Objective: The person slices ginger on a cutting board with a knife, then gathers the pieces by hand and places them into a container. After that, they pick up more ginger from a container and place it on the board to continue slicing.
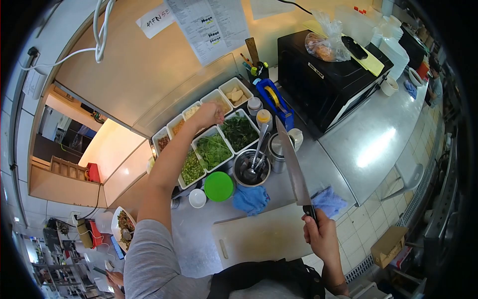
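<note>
My right hand (321,234) is wrapped round the black handle of a large kitchen knife (295,172), its blade pointing up and away from me. Below the blade lies a pale cutting board (261,234), bare on top. My left hand (210,115) reaches over white tubs of ingredients, fingers pinched together; whatever they hold is too small to make out. Under and beside it are a tub of leafy dark greens (240,132), a tub of lighter green leaves (213,150) and a tub of chopped green pieces (191,168). Farther back stands a tub of pale yellowish chunks (234,93).
A metal bowl with spoons (251,168), a green lid (219,186), a small white cup (197,198) and a blue cloth (250,199) are nearby. Right of the tubs stand a blue tape dispenser (275,103) and a black oven (326,77). Another person's hand (115,278) shows lower left.
</note>
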`<state>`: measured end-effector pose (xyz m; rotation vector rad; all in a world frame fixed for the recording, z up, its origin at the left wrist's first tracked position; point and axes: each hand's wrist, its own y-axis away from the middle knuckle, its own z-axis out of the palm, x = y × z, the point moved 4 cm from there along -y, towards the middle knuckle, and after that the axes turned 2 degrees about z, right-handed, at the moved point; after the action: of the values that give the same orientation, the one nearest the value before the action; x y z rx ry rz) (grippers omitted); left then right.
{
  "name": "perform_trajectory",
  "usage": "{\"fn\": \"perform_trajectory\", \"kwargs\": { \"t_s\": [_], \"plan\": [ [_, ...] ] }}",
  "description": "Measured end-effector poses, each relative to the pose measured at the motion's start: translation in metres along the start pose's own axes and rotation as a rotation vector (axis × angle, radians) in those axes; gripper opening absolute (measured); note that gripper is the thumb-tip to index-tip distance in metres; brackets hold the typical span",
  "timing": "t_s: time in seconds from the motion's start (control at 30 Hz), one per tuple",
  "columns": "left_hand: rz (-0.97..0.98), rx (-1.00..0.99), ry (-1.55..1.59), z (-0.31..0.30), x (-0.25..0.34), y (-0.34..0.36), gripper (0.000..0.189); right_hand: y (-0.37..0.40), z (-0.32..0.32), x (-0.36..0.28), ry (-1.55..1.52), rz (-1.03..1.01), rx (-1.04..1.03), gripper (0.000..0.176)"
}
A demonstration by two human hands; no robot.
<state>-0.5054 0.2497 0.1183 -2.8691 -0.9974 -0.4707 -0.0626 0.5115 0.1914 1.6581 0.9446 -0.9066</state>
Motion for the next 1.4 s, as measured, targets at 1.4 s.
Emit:
{"fn": "perform_trajectory", "kwargs": {
  "t_s": [1.4],
  "plan": [
    [-0.344,-0.198,1.156,0.002,-0.006,0.000,0.010,-0.003,0.003,-0.004,0.098,0.002,-0.028,0.029]
  ]
}}
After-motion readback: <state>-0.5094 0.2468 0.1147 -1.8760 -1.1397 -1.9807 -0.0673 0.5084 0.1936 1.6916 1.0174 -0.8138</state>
